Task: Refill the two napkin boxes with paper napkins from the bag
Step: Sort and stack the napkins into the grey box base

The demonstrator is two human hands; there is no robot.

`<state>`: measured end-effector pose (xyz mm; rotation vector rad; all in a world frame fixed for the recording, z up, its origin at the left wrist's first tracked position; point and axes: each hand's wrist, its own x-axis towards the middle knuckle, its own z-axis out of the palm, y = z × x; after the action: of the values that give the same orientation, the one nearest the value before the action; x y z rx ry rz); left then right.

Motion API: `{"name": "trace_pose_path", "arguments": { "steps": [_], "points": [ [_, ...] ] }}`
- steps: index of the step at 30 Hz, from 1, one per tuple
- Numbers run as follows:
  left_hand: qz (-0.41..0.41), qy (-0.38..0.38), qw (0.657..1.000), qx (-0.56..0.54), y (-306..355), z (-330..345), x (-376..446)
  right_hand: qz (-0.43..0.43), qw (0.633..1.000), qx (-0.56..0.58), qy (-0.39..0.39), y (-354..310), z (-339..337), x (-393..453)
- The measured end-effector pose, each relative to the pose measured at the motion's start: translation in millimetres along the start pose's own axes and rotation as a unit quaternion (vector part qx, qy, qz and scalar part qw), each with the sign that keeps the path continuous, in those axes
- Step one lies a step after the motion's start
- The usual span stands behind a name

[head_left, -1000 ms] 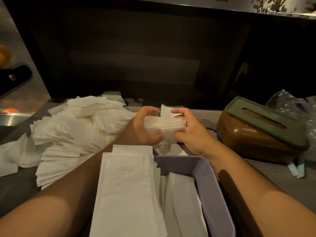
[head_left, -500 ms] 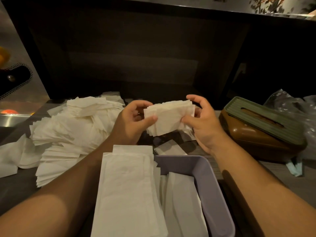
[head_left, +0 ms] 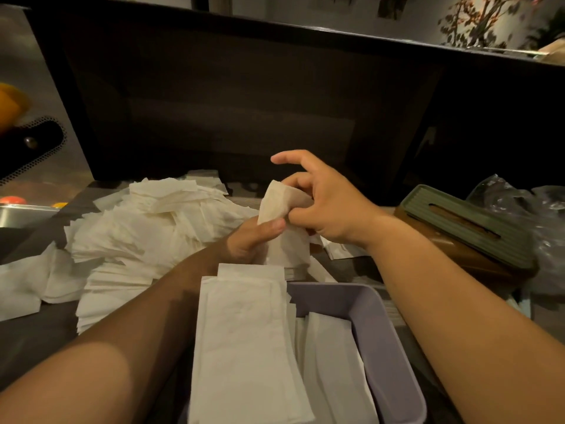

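Note:
Both hands hold a small stack of white napkins point(head_left: 282, 228) upright above the table, just behind the open lilac napkin box point(head_left: 379, 341). My left hand point(head_left: 253, 240) grips its lower part, thumb across the front. My right hand point(head_left: 324, 200) pinches the top edge, with the index finger raised. The lilac box holds folded napkins point(head_left: 244, 347), one wide stack lying over its left side. A brown napkin box with a green slotted lid point(head_left: 458, 228) sits to the right, lid on. The clear plastic bag point(head_left: 532, 209) lies behind it.
A large loose heap of napkins point(head_left: 137, 234) covers the table's left half. A dark panel point(head_left: 244, 102) rises right behind the work area. A metal tray edge point(head_left: 21, 212) shows at far left.
The napkin stack went from lying flat between both hands to standing on end, closer to the lilac box. My right hand shifted to its top edge and lifted its index finger.

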<state>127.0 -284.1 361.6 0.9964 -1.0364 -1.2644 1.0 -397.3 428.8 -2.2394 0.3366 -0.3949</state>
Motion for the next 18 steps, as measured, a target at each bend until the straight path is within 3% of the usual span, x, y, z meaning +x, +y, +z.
{"name": "trace_pose_path", "arguments": {
  "steps": [2, 4, 7, 8, 10, 12, 18],
  "points": [
    [-0.004, 0.017, 1.000, 0.001, -1, 0, 1, 0.005, 1.000, -0.011, 0.014, 4, 6, 1],
    [-0.031, 0.086, 0.996, 0.000, 2, -1, 3, 0.015, 0.998, -0.035, 0.051, 8, 8, 1],
    [-0.069, 0.168, 0.979, -0.089, 4, -7, -1, 0.118, 0.987, -0.040, 0.105, 19, -1, -7],
    [-0.057, 0.183, 0.974, -0.121, 3, -9, -2, 0.166, 0.980, -0.079, 0.080, 20, -5, -13],
    [-0.033, 0.218, 0.965, -0.140, 0, -13, -4, 0.238, 0.950, -0.196, -0.040, 24, -4, -25],
    [-0.017, 0.245, 0.958, -0.148, -1, -14, -3, 0.269, 0.914, -0.277, -0.122, 25, 6, -34],
    [-0.023, 0.262, 0.958, -0.117, 0, -12, -1, 0.258, 0.901, -0.303, -0.170, 22, 2, -28]
  ]
}}
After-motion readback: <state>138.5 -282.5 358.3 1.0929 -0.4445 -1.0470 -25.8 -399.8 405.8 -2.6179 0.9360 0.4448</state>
